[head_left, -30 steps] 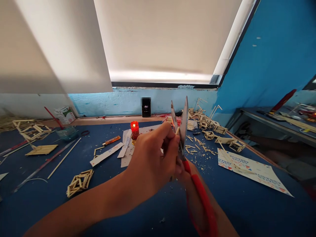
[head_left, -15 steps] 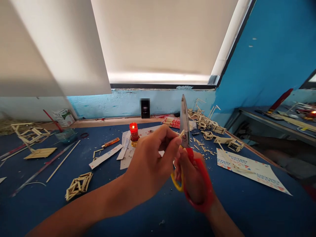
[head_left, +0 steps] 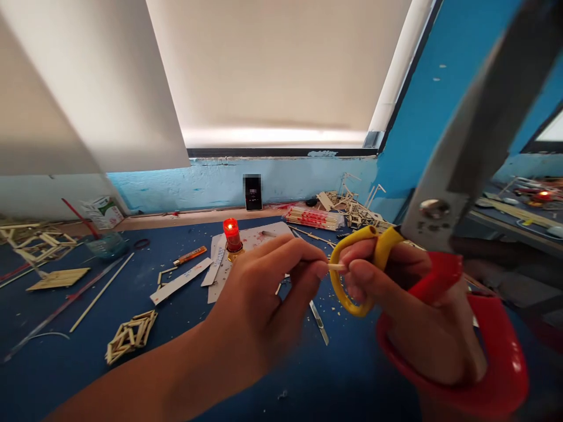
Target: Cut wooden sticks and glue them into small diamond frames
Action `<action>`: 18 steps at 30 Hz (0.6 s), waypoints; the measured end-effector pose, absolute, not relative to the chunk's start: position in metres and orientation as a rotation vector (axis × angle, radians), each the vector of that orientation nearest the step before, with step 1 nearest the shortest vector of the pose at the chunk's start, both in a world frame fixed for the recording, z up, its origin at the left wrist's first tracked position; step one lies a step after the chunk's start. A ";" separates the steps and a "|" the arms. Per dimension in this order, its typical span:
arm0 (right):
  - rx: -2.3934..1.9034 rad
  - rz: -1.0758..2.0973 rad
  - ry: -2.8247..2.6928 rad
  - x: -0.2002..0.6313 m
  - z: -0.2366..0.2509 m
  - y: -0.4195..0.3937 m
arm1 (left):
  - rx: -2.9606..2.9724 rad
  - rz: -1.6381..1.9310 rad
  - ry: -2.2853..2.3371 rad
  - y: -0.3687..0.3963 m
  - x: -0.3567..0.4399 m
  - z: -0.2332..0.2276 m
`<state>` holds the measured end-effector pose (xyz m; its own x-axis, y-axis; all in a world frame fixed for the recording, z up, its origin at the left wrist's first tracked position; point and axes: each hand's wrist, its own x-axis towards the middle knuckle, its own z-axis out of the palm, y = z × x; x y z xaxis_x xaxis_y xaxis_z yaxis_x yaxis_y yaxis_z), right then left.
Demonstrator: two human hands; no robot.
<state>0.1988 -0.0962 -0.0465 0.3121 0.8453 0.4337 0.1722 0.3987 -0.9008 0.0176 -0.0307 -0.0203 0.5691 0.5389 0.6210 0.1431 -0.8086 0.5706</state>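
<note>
- Swung the scissors [head_left: 446, 202] clear of the stick [head_left: 337, 267] within the last half second, tipping the blades up and right until lost at the top of view.
- Kept the stick clamped between the fingers of the left hand [head_left: 272, 287], roughly level above the middle of the tabletop [head_left: 334, 390], with only a short length showing.
- Brought the right hand's [head_left: 409, 293] thumb and fingertips to the stick's right end; could not tell whether pinched or merely touched.
- Kept those same right fingers around the scissors, with the yellow loop right beside the stick.
- Took the stick out of cutting position by this, judging by the blades, and put it between both hands.
- Uncovered the knife [head_left: 319, 323], lying nearer the tabletop's front edge than the candle [head_left: 231, 235].
- Left the lit candle and the lighter [head_left: 190, 256] in place towards the tabletop's back edge.
</note>
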 end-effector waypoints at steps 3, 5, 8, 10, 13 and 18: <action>-1.128 0.642 -1.237 0.197 -0.048 -0.095 | 2.310 1.169 0.589 -0.033 0.019 -0.019; -1.071 0.721 -1.188 0.193 -0.052 -0.094 | 2.124 1.147 0.593 -0.034 0.019 -0.018; -0.888 0.816 -1.064 0.182 -0.058 -0.092 | 1.655 0.972 0.474 -0.033 0.020 -0.019; -0.751 0.891 -0.986 0.175 -0.062 -0.092 | 1.460 0.841 0.376 -0.030 0.021 -0.022; -0.704 0.964 -0.891 0.166 -0.065 -0.091 | 1.464 0.821 0.275 -0.025 0.022 -0.029; -0.801 0.977 -0.878 0.161 -0.067 -0.093 | 1.672 1.021 0.257 -0.023 0.020 -0.033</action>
